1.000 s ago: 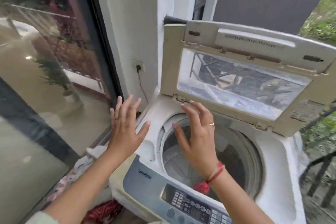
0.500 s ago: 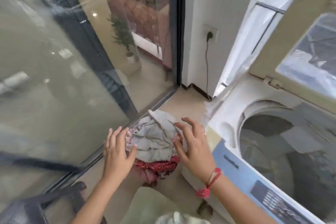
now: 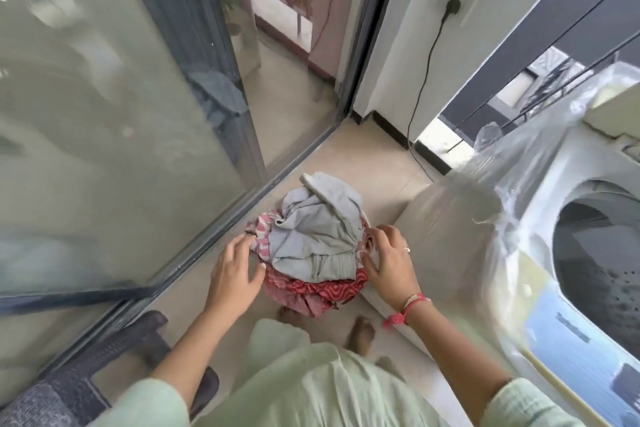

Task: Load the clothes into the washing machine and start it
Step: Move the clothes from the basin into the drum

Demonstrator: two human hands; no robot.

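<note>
clothes (image 3: 311,246): heap on floor (image 3: 363,163), centre of frame, between both hands, left of washing machine (image 3: 540,204) | left hand (image 3: 233,274): fingers spread and relaxed, tips and thumb touching heap's left edge, holding nothing | right hand (image 3: 391,260): fingers arched onto heap's right edge, cannot tell whether they pinch cloth

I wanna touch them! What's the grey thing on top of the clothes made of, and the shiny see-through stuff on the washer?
Grey garment: soft matte cloth, maybe cotton; it droops in creases. Wrap on the washing machine: thin clear plastic film, glossy; it wrinkles, glares and shows the body through.
</note>
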